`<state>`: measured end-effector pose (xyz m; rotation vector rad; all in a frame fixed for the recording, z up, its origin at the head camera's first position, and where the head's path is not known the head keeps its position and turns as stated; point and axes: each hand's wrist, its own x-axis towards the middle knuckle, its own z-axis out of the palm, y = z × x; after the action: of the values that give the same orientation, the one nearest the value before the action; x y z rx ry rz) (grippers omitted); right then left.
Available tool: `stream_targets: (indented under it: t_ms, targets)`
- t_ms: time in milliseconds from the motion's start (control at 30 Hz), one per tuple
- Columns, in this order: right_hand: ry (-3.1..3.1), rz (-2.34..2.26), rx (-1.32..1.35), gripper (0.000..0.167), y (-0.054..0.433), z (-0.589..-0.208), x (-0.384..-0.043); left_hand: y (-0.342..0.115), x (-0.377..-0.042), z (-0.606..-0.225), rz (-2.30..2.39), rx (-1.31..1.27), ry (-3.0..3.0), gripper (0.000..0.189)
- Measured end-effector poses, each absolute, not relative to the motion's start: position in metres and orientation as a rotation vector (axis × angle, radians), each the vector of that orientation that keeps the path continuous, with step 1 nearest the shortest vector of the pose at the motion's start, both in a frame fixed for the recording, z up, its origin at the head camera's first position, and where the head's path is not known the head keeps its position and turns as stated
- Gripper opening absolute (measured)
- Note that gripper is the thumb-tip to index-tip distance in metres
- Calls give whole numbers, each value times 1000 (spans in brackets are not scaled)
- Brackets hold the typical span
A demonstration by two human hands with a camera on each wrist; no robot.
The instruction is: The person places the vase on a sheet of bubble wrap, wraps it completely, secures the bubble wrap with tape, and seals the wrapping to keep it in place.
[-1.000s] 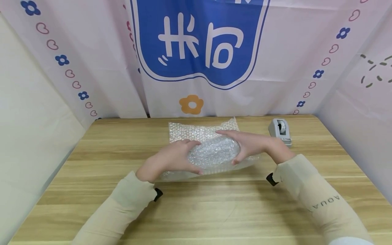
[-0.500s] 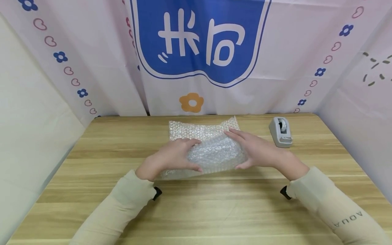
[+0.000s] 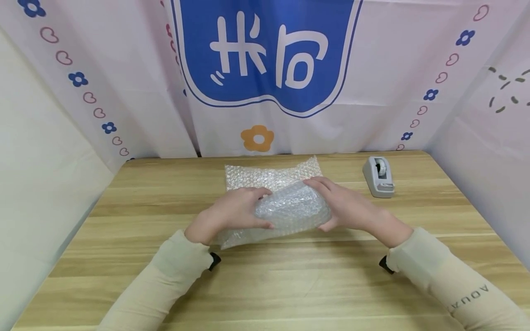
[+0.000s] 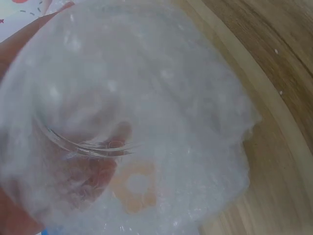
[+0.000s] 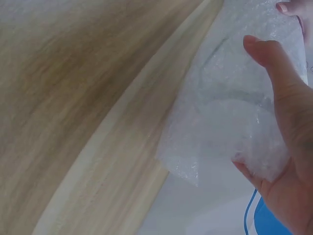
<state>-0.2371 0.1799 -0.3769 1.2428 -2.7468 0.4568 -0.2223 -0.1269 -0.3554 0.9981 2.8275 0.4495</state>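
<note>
A roll of clear bubble wrap (image 3: pixel 291 209) lies across the middle of the table, its right end slightly farther back than its left. My left hand (image 3: pixel 236 209) grips the roll's left part, thumb on the near side and fingers over the far side. Around the right end curls my right hand (image 3: pixel 352 207), fingers behind and thumb in front. In the left wrist view a curved transparent rim (image 4: pixel 83 149) shows inside the wrap's open end; what the rest of that item is cannot be made out. Behind the roll, a flat stretch of the bubble wrap (image 3: pixel 265 177) reaches toward the back.
A grey tape dispenser (image 3: pixel 378 177) stands at the back right of the wooden table (image 3: pixel 265 285). Behind the table hangs a white cloth (image 3: pixel 352 131) with a blue emblem and flowers. Pale walls rise at both sides.
My right hand has shifted right to the roll's end, drawing back from the tape dispenser. The wrap's loose right edge no longer shows beyond that hand. My left hand has stayed almost in place.
</note>
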Motion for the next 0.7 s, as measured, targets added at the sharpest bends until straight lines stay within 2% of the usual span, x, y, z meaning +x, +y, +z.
stream_targets:
  t_ms: [700]
  targets:
    - [-2805, 533, 1234, 117, 179, -374, -243, -130, -226, -352, 613, 880, 2711, 80]
